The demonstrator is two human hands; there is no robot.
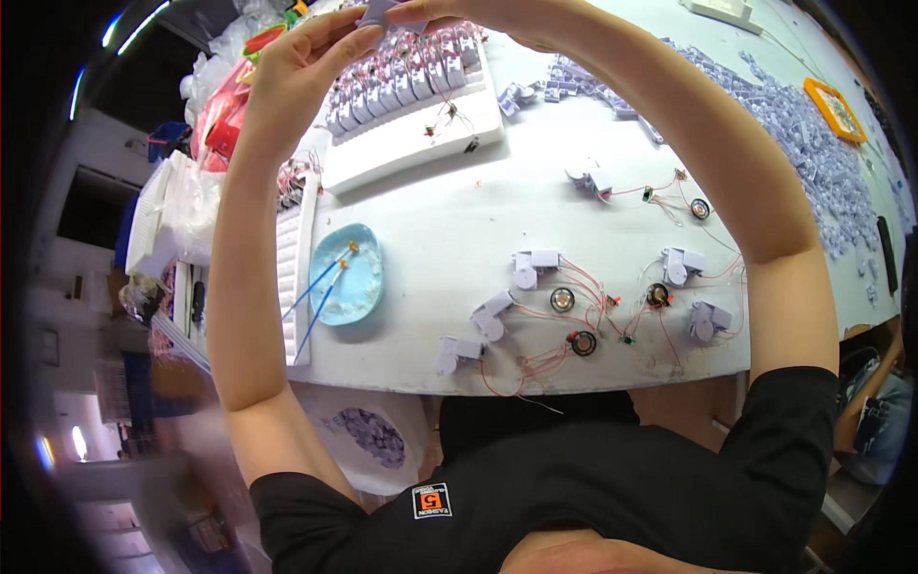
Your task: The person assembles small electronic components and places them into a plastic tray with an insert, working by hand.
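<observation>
Both my arms reach to the far edge of the view, where the hands are partly cut off. My left hand [311, 53] pinches a small grey plastic part [377, 13] between thumb and fingers. From the other side, the fingers of my right hand [449, 11] close on that same part. Just beneath them lies a white foam tray [411, 148] holding rows of grey plastic housings [387, 94] with red wires. A small wired board [449, 115] rests on the tray's near rim.
A light-blue dish [361, 304] holds white paste and two blue sticks. Several grey motor housings [529, 270] with wires and round speakers [563, 299] lie in front of me. Grey parts [803, 158] pile up at right, beside an orange tray [834, 110]. Another person sits at far right.
</observation>
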